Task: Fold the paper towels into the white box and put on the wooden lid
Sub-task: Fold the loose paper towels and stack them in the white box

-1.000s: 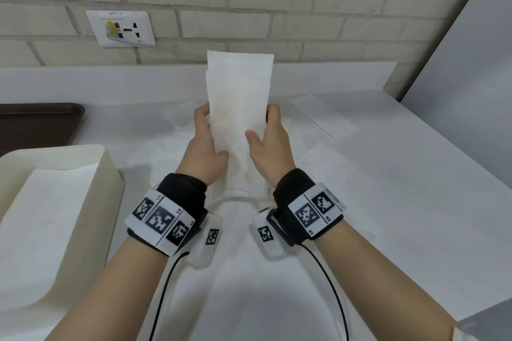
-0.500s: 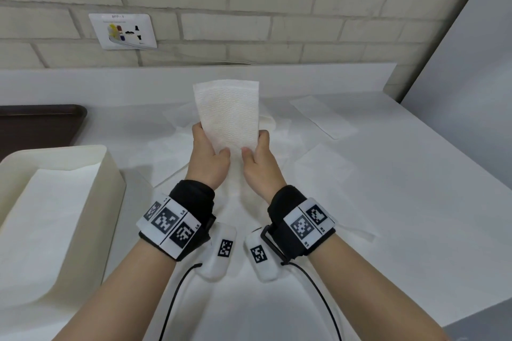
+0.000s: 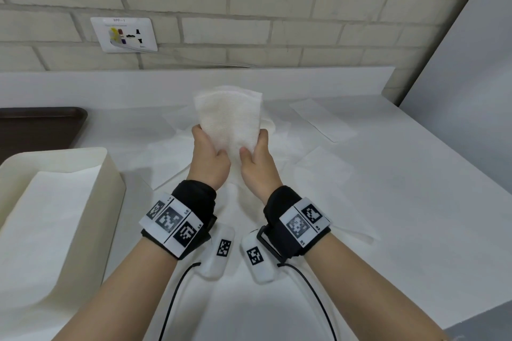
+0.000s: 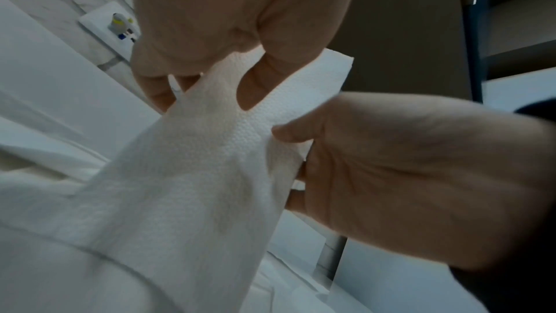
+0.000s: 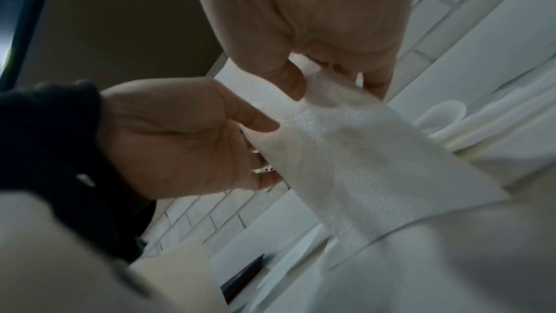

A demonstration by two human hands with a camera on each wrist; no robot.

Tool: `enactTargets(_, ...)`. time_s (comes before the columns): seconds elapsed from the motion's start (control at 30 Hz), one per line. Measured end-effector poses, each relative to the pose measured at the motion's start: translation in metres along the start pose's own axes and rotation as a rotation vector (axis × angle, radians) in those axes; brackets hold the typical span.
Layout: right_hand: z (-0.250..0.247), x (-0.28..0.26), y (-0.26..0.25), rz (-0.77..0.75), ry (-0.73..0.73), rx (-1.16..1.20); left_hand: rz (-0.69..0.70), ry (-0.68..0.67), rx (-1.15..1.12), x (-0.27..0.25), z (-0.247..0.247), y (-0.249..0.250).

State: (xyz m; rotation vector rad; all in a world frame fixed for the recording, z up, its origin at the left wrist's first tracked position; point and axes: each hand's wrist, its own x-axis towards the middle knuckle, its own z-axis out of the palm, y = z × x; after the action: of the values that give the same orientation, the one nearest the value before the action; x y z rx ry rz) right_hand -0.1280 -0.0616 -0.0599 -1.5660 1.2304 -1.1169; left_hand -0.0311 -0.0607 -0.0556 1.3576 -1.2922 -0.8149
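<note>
Both hands hold a white embossed paper towel (image 3: 228, 119) upright over the middle of the counter. My left hand (image 3: 209, 147) pinches its left edge and my right hand (image 3: 255, 147) pinches its right edge, thumbs on the near face. The strip runs down from the hands to more towel lying on the counter (image 3: 235, 202). In the left wrist view the left hand's fingers (image 4: 252, 85) curl round the towel (image 4: 195, 175). The right wrist view shows the right hand (image 5: 300, 80) gripping the same towel (image 5: 361, 151). The white box (image 3: 110, 174) stands at the left with a towel (image 3: 50, 216) inside. A dark brown lid (image 3: 41, 124) lies behind it.
Loose towel sheets (image 3: 321, 119) lie flat on the white counter (image 3: 415, 216) to the right of my hands. A wall socket (image 3: 124, 34) sits on the brick wall behind. A grey panel (image 3: 471, 77) bounds the right side, and the counter's edge runs down the right.
The part of the towel standing above my hands has become much shorter and doubled over. Both hands have moved closer together and a little farther from me.
</note>
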Motion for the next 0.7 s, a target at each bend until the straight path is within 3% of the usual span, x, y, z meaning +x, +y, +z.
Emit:
enactTargets(0.17,0.002,0.003,-0.006,-0.049,0.05,0.126,0.125,0.042,-0.118,0.001,0.0,0.008)
enactTargets(0.4,0.005,0.004,0.004,0.054,0.04,-0.007,-0.091,-0.008,-0.068,0.003,-0.003,-0.002)
enactTargets(0.6,0.005,0.003,-0.008,-0.062,0.075,0.095,0.103,0.07,-0.088,0.003,-0.001,0.008)
enactTargets(0.7,0.002,0.005,-0.003,-0.011,0.075,0.092,0.076,0.057,-0.072,0.006,-0.004,0.0)
